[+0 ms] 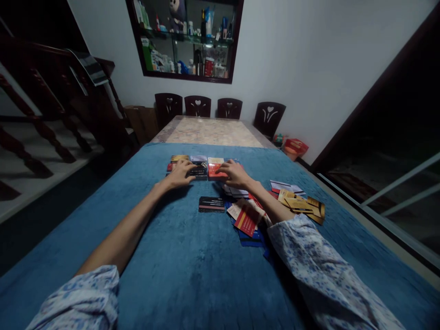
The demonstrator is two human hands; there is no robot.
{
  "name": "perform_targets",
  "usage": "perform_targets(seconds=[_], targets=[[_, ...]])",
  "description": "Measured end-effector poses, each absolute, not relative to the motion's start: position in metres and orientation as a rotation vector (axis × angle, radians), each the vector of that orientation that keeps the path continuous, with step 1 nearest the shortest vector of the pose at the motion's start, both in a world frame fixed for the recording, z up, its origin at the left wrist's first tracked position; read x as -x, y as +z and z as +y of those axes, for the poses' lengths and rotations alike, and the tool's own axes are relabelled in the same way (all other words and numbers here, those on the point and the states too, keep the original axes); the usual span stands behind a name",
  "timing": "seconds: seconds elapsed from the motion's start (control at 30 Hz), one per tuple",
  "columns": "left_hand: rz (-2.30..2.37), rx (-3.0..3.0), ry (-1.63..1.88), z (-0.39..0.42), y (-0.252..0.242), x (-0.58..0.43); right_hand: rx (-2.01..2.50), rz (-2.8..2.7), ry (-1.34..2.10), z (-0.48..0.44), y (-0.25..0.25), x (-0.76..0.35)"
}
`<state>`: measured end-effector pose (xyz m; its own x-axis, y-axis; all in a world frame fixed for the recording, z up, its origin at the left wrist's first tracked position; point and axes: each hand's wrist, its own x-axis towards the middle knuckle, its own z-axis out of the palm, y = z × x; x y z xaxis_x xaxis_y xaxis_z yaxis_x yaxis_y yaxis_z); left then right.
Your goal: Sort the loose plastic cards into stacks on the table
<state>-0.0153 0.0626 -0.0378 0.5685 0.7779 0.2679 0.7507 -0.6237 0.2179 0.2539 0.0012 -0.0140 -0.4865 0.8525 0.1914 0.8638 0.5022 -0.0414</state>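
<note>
My left hand point(181, 173) reaches to the card rows with its fingers apart, thumb and fingertips at the left part of a black card stack point(202, 171). Behind it lie gold cards point(179, 158) and pale cards point(198, 158). My right hand point(235, 174) lies over a red card stack point(215, 170), fingers spread, partly covering it. The two stacks sit side by side. Closer to me is a single black card point(211, 204) with a stripe. Below my right forearm is a loose heap with red cards point(248, 219) and blue cards point(250, 239).
Gold cards point(302, 204) and white cards point(287, 187) are scattered to the right. A blue cloth point(154, 275) covers the near table; the bare marble-like top point(213, 130) shows beyond. Dark chairs point(229, 108) line the far end, and a red bag point(296, 147) sits at right.
</note>
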Motion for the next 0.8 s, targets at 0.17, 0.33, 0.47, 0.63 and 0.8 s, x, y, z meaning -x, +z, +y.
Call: perform_targets(seconds=[0.17, 0.33, 0.47, 0.63, 0.8], targets=[[1.184, -2.761, 0.654, 0.058, -0.037, 0.006, 1.41, -2.532, -0.124, -0.005, -0.026, -0.269], [1.087, -2.814, 0.674, 0.042, -0.034, -0.008, 1.429, -2.466, -0.16, -0.016, -0.034, -0.282], [0.983, -2.876, 0.645, 0.027, -0.035, -0.023, 1.412, -2.468, -0.137, -0.023, -0.034, -0.296], [0.88, -2.951, 0.554, 0.012, -0.037, -0.044, 1.417, -2.449, -0.097, -0.027, -0.036, -0.317], [0.764, -2.979, 0.475, 0.002, -0.041, -0.071, 1.507, -2.438, -0.035, -0.024, -0.047, -0.335]])
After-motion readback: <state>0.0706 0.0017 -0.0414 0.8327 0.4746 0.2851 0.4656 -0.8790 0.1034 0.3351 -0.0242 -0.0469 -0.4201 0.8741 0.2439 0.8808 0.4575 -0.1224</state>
